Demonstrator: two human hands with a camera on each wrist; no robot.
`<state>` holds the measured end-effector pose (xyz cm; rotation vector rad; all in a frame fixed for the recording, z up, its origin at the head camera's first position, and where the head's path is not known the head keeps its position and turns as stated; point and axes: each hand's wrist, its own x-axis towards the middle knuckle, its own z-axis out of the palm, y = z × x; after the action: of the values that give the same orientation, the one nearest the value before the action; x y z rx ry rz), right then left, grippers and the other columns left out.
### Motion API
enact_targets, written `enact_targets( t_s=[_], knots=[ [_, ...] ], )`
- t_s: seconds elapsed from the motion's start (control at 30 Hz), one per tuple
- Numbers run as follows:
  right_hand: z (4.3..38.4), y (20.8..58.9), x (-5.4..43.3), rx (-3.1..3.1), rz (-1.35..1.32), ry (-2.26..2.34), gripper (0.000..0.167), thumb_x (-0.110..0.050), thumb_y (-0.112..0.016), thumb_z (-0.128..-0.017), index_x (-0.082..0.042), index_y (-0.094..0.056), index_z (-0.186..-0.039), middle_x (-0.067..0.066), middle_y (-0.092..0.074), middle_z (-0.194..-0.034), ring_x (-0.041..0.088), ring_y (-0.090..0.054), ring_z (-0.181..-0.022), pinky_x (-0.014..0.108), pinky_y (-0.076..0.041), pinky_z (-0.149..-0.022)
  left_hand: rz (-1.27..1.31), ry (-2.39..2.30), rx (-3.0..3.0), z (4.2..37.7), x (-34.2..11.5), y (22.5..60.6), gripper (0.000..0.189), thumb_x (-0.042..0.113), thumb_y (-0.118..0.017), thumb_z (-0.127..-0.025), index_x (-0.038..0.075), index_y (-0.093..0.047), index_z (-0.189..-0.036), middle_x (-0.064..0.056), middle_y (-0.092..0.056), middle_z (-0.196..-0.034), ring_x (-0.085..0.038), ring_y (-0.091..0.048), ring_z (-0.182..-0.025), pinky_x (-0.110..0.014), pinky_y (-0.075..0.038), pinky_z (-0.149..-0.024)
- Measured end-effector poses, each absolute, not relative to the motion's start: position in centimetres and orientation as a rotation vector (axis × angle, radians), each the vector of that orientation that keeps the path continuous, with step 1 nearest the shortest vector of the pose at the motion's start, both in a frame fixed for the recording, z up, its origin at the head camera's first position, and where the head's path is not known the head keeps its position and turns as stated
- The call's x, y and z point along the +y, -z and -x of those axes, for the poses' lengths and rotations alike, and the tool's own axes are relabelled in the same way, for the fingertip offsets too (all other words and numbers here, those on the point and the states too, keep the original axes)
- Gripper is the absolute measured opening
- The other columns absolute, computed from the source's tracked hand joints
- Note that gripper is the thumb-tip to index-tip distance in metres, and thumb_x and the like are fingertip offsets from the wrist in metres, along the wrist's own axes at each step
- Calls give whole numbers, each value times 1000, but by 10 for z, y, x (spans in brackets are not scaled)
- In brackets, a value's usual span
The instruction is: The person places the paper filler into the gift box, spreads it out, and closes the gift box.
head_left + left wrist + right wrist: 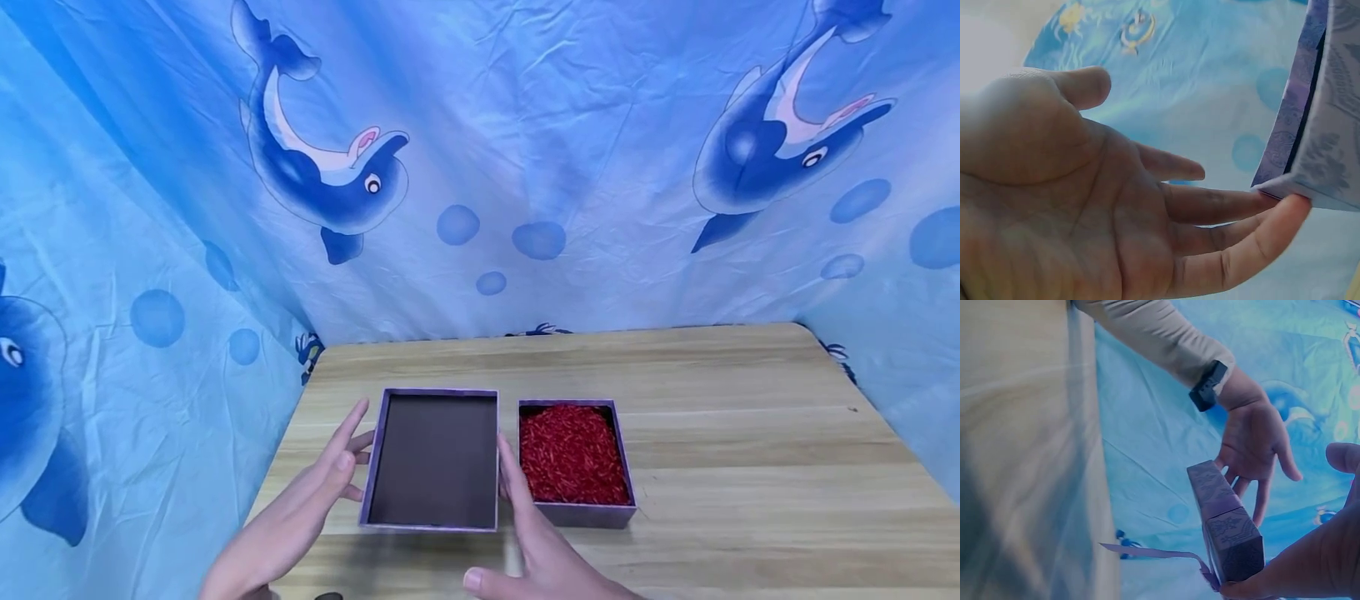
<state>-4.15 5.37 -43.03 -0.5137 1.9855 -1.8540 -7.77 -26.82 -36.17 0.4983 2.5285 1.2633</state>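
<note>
A shallow box lid (437,458), dark inside with a purple patterned rim, is carried between both hands above the table. My left hand (311,496) is at its left side, thumb apart. In the left wrist view, the straight fingers (1229,206) of that hand touch the lid's corner. My right hand (540,533) lies along the lid's right side with fingers extended and thumb away from it. A lilac ribbon (1154,551) hangs off the lid in the right wrist view. Right of the lid stands a square box (585,515) heaped with red paper shreds (573,454).
The wooden table (735,433) extends to the right and behind the box. Blue cloth (480,158) printed with dolphins and bubbles hangs behind it and at both sides. A small dark object (328,596) shows at the bottom edge of the head view.
</note>
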Motion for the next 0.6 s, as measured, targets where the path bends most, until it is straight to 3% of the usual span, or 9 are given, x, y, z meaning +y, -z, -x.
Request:
enact_targets(
  t_s=[0.1, 0.2, 0.3, 0.47, 0.6],
  knots=[
    [39, 424, 67, 2066, 502, 1858, 121, -31, -79, -97, -51, 13, -174, -5, 8, -187, 38, -7, -170, 77, -21, -127, -530, -1286, 2517, 82, -256, 358, 62, 36, -21, -123, 32, 4, -180, -30, -37, -173, -26, -67, -118, -58, -53, -101],
    [38, 425, 82, 2154, 546, 1891, 122, -23, -79, -98, -46, 12, -176, -2, 8, -187, 34, -8, -171, 48, -26, -132, -564, -1328, 2486, 84, -241, 356, 62, 38, -19, -123, 31, 3, -180, -28, -36, -175, -24, -67, -118, -64, -50, -106],
    [38, 430, 98, 2210, 602, 1953, 120, -16, -78, -99, -39, 9, -178, 6, 3, -187, 26, -11, -170, 24, -26, -126, -604, -1373, 2452, 84, -225, 356, 61, 38, -19, -123, 30, 1, -180, -22, -34, -177, -24, -68, -117, -67, -47, -109],
    [40, 433, 127, 2303, 661, 2008, 111, -6, -73, -100, -28, 0, -180, 24, -13, -183, 10, -25, -165, 17, -31, -122, -652, -1507, 2340, 81, -200, 359, 59, 35, -20, -123, 33, -4, -180, -16, -33, -179, -28, -66, -125, -71, -40, -114],
    [42, 427, 148, 2341, 537, 1992, 102, -6, -67, -107, -36, -3, -180, 26, -21, -181, 15, -35, -161, 15, -38, -117, -626, -1608, 2276, 85, -181, 363, 58, 32, -21, -123, 36, -8, -180, -13, -37, -178, -30, -65, -128, -71, -35, -118]
  ],
)
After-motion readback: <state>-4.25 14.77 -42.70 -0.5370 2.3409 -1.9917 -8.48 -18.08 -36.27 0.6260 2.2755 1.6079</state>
